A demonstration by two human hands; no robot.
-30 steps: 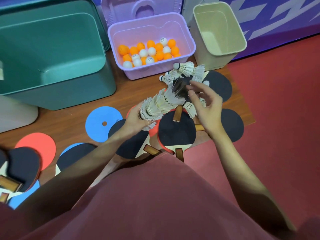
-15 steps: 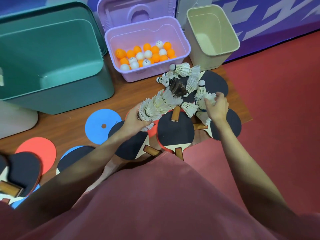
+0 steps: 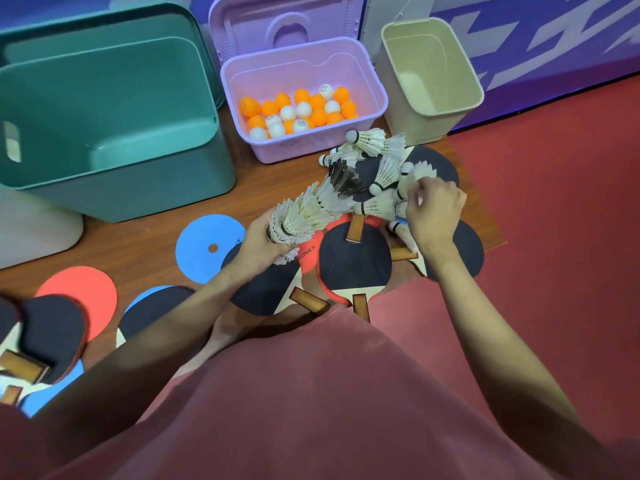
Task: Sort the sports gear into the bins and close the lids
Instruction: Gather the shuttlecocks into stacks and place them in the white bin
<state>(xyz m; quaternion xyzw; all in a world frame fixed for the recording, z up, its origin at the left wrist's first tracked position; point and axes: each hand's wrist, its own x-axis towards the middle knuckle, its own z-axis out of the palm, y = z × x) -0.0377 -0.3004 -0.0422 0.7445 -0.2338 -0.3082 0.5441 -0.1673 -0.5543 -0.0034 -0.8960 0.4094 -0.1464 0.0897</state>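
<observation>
My left hand (image 3: 260,242) grips the base of a long nested stack of white shuttlecocks (image 3: 304,213) that ends in a dark-feathered one (image 3: 343,176). My right hand (image 3: 434,211) pinches a loose white shuttlecock (image 3: 414,174) lifted from the pile (image 3: 374,143) lying on black table-tennis paddles (image 3: 355,259). The purple bin (image 3: 377,88) holds orange and white ping-pong balls (image 3: 301,110); its lid (image 3: 287,22) stands open behind. The green bin (image 3: 104,112) and the beige bin (image 3: 429,74) hold nothing that I can see.
Blue (image 3: 204,247) and red (image 3: 83,296) flat discs lie on the wooden floor, with more paddles (image 3: 45,334) at the lower left. Red flooring (image 3: 554,237) spreads to the right. A blue wall (image 3: 519,32) runs behind the bins. My red shirt hides the near floor.
My right hand left the stack's tip, dropped to the pile on the right, and now lifts one white shuttlecock. My left hand keeps holding the stack.
</observation>
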